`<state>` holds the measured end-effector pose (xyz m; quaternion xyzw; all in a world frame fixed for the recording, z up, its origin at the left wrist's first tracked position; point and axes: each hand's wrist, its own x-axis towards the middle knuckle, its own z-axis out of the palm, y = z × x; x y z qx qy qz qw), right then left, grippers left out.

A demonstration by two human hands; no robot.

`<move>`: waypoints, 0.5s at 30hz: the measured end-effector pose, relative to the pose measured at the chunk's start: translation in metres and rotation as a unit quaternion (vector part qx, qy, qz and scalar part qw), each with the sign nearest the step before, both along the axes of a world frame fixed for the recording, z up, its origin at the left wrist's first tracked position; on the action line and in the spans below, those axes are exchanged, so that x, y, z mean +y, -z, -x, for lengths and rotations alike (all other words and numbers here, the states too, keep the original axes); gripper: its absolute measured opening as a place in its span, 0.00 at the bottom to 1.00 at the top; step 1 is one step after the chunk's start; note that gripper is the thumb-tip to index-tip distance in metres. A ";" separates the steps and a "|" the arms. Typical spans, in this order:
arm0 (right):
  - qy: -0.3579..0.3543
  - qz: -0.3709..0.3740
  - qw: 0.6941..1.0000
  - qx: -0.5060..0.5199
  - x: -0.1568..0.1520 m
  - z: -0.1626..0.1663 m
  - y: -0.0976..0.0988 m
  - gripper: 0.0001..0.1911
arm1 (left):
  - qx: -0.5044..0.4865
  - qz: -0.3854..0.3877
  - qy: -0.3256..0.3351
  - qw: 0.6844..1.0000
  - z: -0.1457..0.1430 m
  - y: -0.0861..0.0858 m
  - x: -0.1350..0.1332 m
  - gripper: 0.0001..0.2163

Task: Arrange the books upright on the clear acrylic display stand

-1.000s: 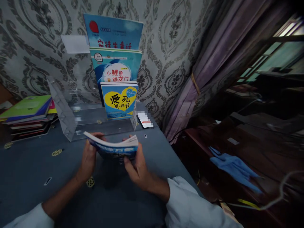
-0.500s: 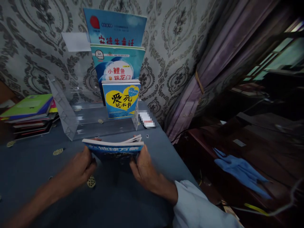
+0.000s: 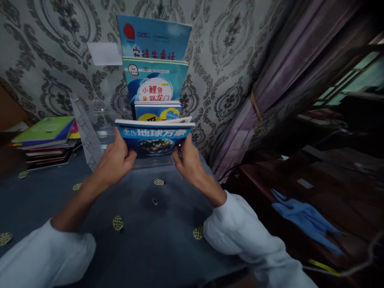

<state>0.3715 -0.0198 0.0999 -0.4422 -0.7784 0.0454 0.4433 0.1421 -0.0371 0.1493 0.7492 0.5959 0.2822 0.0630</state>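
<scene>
Both hands hold a blue paperback book [image 3: 154, 136] up in front of a clear acrylic tiered rack [image 3: 87, 132]. My left hand [image 3: 115, 160] grips its left edge and my right hand [image 3: 187, 160] grips its right edge, fingers closed on the cover. The held book hides most of the lowest book in the rack, one with a yellow heart [image 3: 157, 111]. Behind that stand a teal book [image 3: 156, 82] and, highest, a blue book [image 3: 153, 38].
A stack of books [image 3: 46, 138] lies at the left on the blue patterned tablecloth [image 3: 150, 232]. Patterned wallpaper is behind the rack. A purple curtain [image 3: 264, 84] hangs at the right, beside dark wooden furniture with a blue cloth [image 3: 303, 220].
Both hands have lifted the blue book from low over the table and carried it forward, up against the front of the rack. It now covers the yellow-heart book.
</scene>
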 end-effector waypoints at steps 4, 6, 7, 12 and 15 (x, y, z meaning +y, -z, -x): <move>0.000 -0.054 0.998 0.008 0.029 -0.005 -0.017 0.19 | -0.005 -0.036 -0.039 0.999 -0.011 -0.002 0.023 0.35; -0.003 -0.055 0.998 0.011 0.040 -0.007 -0.014 0.19 | 0.008 -0.044 -0.049 0.998 -0.015 0.002 0.030 0.36; -0.005 -0.050 0.999 0.014 0.044 -0.007 -0.011 0.20 | 0.015 -0.043 -0.052 0.998 -0.016 0.005 0.033 0.36; -0.003 -0.010 1.000 0.018 0.058 -0.010 0.002 0.25 | 0.023 -0.034 -0.039 0.998 -0.018 0.017 0.042 0.34; 0.009 0.015 1.000 -0.004 0.058 -0.012 0.003 0.24 | 0.000 -0.027 -0.029 0.999 -0.019 0.027 0.044 0.31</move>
